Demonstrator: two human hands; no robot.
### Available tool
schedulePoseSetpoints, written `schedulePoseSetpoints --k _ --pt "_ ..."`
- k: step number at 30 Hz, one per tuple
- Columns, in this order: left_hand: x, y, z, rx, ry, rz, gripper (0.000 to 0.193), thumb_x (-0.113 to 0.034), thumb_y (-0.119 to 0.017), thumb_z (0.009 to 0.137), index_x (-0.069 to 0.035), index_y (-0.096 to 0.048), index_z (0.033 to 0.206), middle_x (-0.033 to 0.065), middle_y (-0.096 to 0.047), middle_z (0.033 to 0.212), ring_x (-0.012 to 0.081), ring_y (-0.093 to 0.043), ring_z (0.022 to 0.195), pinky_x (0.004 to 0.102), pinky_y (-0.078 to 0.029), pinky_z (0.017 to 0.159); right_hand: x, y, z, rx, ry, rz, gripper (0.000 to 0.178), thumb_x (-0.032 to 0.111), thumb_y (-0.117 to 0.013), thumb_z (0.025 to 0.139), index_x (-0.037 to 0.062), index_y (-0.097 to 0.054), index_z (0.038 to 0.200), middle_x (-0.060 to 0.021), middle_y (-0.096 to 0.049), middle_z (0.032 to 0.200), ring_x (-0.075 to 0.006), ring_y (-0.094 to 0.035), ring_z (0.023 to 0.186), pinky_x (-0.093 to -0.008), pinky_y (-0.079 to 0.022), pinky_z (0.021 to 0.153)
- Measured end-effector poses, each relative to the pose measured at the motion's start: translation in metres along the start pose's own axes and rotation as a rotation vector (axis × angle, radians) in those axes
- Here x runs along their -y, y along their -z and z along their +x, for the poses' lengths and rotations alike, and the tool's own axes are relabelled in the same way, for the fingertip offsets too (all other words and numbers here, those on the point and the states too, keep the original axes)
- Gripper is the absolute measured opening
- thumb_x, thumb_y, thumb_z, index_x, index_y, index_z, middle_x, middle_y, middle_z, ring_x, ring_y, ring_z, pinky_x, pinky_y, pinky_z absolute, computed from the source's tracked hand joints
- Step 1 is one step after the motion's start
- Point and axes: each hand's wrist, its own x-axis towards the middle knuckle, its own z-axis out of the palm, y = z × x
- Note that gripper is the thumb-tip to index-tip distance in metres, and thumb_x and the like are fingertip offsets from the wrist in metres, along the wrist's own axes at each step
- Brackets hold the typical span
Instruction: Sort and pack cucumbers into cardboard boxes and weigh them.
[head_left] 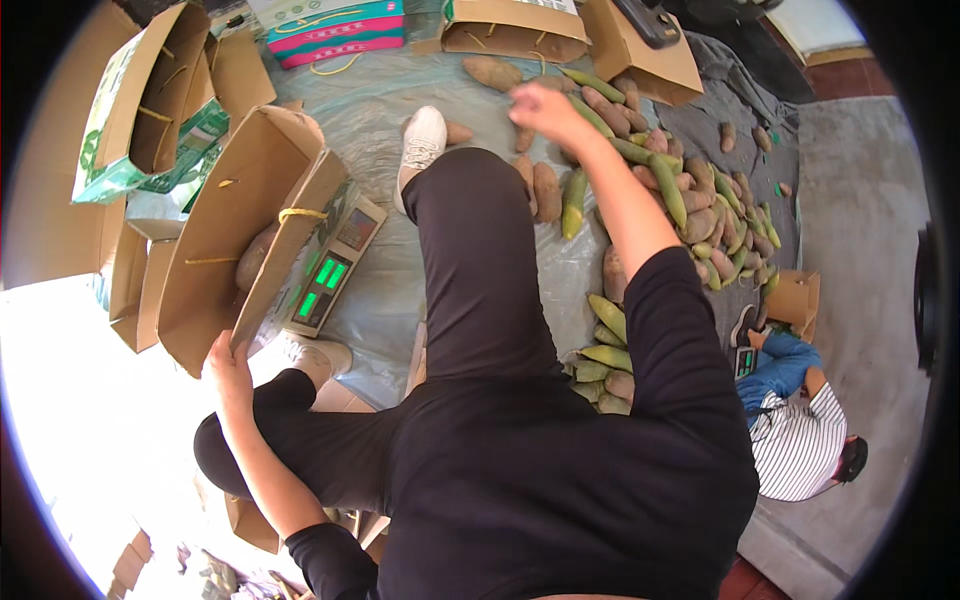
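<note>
My left hand (228, 372) grips the lower edge of an open cardboard box (215, 215) with yellow cord handles. Inside that box lies a brown tuber (257, 258). The box rests against or on a digital scale (335, 265) with a lit green display; its contact with the scale is partly hidden. Stretched far forward, my right hand (545, 108) has its fingers curled in above a small tuber (525, 138); whether anything is in them is hidden. Brown tubers (547, 192) and long green gourds (573, 203) lie close by that hand.
A large pile of tubers and green gourds (700, 215) spreads along my right. More open boxes (150, 95) stand at the far left, others (515, 28) at the far edge. My shoe (424, 135) stands on plastic sheeting. Another person in a striped shirt (800, 445) works at the right.
</note>
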Motion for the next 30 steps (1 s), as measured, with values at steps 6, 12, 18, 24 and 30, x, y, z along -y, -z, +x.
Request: schedulePoseSetpoints --k 6,12,18,24,30 --pt "-0.011 -0.009 0.005 0.015 0.001 -0.050 0.011 -0.005 -0.057 0.078 0.000 -0.056 0.088 0.0198 -0.059 0.081 0.0371 -0.058 0.079 0.0404 -0.045 0.068 -0.154 -0.038 -0.141 -0.034 -0.532 0.038 0.015 0.012 -0.066 0.072 0.0012 -0.064 0.082 -0.0123 -0.064 0.072 -0.0195 -0.063 0.072 -0.0353 -0.050 0.068" --pt "-0.002 -0.010 0.001 -0.027 -0.016 -0.071 0.010 -0.004 -0.056 0.078 0.000 -0.055 0.087 0.0195 -0.059 0.077 0.0354 -0.059 0.075 0.0397 -0.045 0.067 -0.195 -0.097 -0.226 -0.013 -1.019 0.124 0.024 0.014 -0.067 0.074 0.0058 -0.062 0.096 -0.0085 -0.062 0.076 -0.0197 -0.061 0.062 -0.0362 -0.047 0.054" --pt "0.010 -0.014 0.002 -0.033 -0.008 -0.091 0.013 -0.005 -0.056 0.080 0.002 -0.056 0.091 0.0184 -0.058 0.076 0.0334 -0.057 0.071 0.0387 -0.044 0.065 -0.196 -0.128 -0.225 -0.063 -1.181 0.389 0.037 0.018 -0.067 0.076 0.0106 -0.057 0.111 -0.0048 -0.062 0.088 -0.0181 -0.059 0.070 -0.0358 -0.045 0.057" --pt "0.022 -0.024 0.001 -0.080 0.028 -0.091 0.017 -0.007 -0.059 0.081 0.005 -0.055 0.093 0.0186 -0.059 0.075 0.0299 -0.057 0.068 0.0374 -0.044 0.065 -0.228 -0.129 -0.211 -0.323 -1.177 0.454 0.042 0.016 -0.064 0.078 0.0118 -0.052 0.118 -0.0064 -0.060 0.093 -0.0198 -0.058 0.078 -0.0381 -0.045 0.061" --pt "0.021 -0.022 0.005 -0.051 -0.028 -0.096 0.021 -0.006 -0.061 0.081 0.006 -0.056 0.097 0.0179 -0.060 0.076 0.0274 -0.058 0.067 0.0352 -0.046 0.065 -0.255 -0.121 -0.204 -0.601 -1.363 0.730 0.053 0.011 -0.064 0.076 0.0110 -0.044 0.125 -0.0126 -0.050 0.111 -0.0286 -0.054 0.091 -0.0436 -0.048 0.067"
